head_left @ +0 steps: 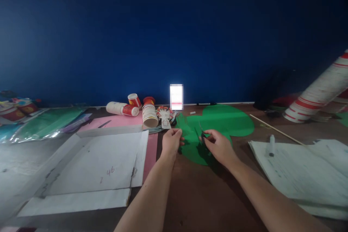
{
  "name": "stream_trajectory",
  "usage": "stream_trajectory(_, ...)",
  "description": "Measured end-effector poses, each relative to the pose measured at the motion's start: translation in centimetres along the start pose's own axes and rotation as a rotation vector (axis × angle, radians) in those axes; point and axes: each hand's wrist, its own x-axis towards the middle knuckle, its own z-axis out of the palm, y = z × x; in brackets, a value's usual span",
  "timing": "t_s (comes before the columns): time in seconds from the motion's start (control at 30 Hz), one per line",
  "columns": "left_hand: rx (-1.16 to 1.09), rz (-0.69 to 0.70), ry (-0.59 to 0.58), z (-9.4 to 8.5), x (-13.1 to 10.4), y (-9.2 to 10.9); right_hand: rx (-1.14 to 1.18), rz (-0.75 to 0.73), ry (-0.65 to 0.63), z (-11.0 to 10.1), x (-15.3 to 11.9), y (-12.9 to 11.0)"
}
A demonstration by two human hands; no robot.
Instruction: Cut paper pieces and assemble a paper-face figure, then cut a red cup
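My right hand (219,146) is closed around the dark handles of a small pair of scissors (201,134), its thin blades pointing up and away from me. My left hand (172,143) pinches a blurred, thin piece of green paper (181,123) at the left side of a larger green sheet. That green sheet (225,121), cut with rounded lobes, lies flat on the brown table beneath and behind both hands. The fingertips of the left hand are partly hidden.
Left are a white box lid (92,166), pink paper (150,159) and paper cups (122,108). A paper cutout (165,117) stands behind my left hand. Right are a wooden stick (274,128), a marker (272,145), papers (304,174) and a tall cup stack (318,90). A blue wall (174,36) rises behind.
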Motion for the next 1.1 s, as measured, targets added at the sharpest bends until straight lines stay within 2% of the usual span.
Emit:
stream_trajectory(0.13, 0.009, -0.006, 0.043, -0.1, 0.0, 0.2, 0.037, -0.026, 0.143, -0.8, 0.2, -0.4)
stream_trajectory(0.33, -0.055, 0.046, 0.128, -0.4, 0.2, 0.2, 0.276, -0.102, 0.582, -3.3, 1.9, 0.0)
stream_trajectory(0.43, -0.070, 0.061, 0.138, -0.5, 0.3, 0.0, 0.271, -0.088, 0.675, -4.0, 2.5, 0.5)
stream_trajectory(0.5, -0.068, 0.056, 0.133, -0.5, 0.3, -0.1, 0.217, -0.069, 0.620, -4.0, 2.6, 0.7)
stream_trajectory(0.63, -0.062, 0.030, 0.120, -0.4, 0.4, 0.0, -0.019, -0.040, 0.349, -3.1, 2.2, 0.9)
stream_trajectory(0.73, -0.067, 0.033, 0.112, -0.3, 0.4, 0.0, -0.141, -0.037, 0.192, -2.4, 1.8, 1.2)
stream_trajectory(0.87, -0.024, 0.032, 0.072, -0.1, 0.4, -0.2, -0.215, -0.004, 0.082, -2.1, 1.6, 1.6)
stream_trajectory(1.1, 0.081, -0.003, 0.011, 0.3, -0.5, 0.2, -0.324, 0.043, -0.029, -2.3, 1.6, 2.0)
